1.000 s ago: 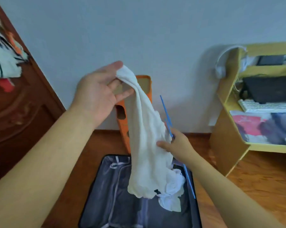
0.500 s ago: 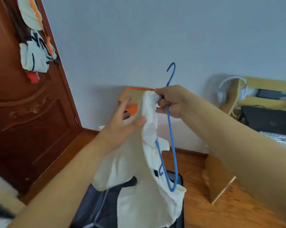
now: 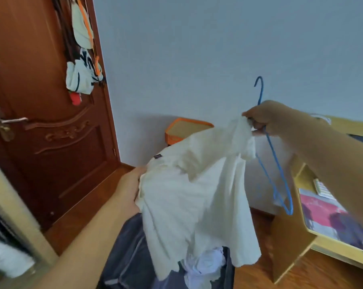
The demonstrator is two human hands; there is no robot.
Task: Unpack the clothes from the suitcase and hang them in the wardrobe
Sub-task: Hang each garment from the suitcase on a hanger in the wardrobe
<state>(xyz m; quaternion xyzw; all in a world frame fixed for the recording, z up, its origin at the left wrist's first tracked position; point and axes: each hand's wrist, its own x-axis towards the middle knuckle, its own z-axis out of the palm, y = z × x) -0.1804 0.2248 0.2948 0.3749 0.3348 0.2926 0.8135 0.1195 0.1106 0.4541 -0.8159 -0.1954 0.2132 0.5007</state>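
A creased cream shirt (image 3: 189, 197) is hanging above the suitcase (image 3: 130, 257), its small dark label (image 3: 158, 156) unreadable. The left hand (image 3: 128, 190) is gripping its edge; the right hand (image 3: 266, 118) is pinching fabric and blue hanger (image 3: 274, 159).

Your surroundings, listed as you face them:

- Wall (image 3: 197, 49): plain pale grey-blue, evenly lit, with a soft shadow low down.
- Door (image 3: 30, 132): dark red-brown wood with carved panels, on your left; metal lever handle (image 3: 7, 122) at its left edge.
- Items hanging on the door (image 3: 83, 67): white, black and orange cloth pieces bunched near its top right edge.
- Floor (image 3: 312, 274): reddish-brown wood boards, matching skirting along the wall.
- Orange box (image 3: 184, 130): standing against the wall.
- Desk (image 3: 291, 236): yellow wood, on your right, with a colourful mat (image 3: 326, 211) on its surface.
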